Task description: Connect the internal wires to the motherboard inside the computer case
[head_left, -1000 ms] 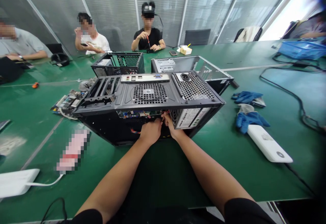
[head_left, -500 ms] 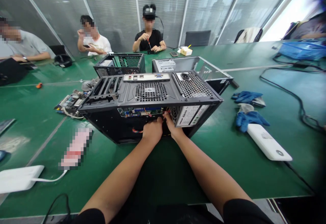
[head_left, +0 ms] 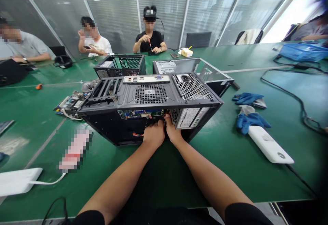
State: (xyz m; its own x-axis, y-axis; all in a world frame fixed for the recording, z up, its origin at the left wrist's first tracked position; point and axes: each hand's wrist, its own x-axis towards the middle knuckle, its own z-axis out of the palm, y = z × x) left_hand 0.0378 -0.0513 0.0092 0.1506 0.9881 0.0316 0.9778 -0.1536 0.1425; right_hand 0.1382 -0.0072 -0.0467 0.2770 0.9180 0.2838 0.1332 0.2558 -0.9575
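Observation:
A black computer case point(head_left: 102, 122) stands before me with its rear panel facing up and its open side toward me. My left hand point(head_left: 154, 132) is at the opening with its fingers curled inward. Right beside it, my right hand point(head_left: 173, 129) has its fingers pressed together, just below the power supply point(head_left: 189, 117). Whatever the fingers grip is hidden in the dark interior. Along the top of the opening shows the motherboard point(head_left: 138, 113) with thin wires on it. A bundle of coloured wires point(head_left: 137, 134) lies left of my left hand.
Two more open cases point(head_left: 123, 61) point(head_left: 220, 73) stand behind. Loose circuit boards point(head_left: 70, 103) lie to the left, blue gloves point(head_left: 252, 121) and a white power bank point(head_left: 270, 144) to the right. A cabled phone point(head_left: 75, 150) is at front left. Several people sit around the table.
Both hands have shifted slightly at the case opening and stay close together. The view has moved very slightly; the case stands as before.

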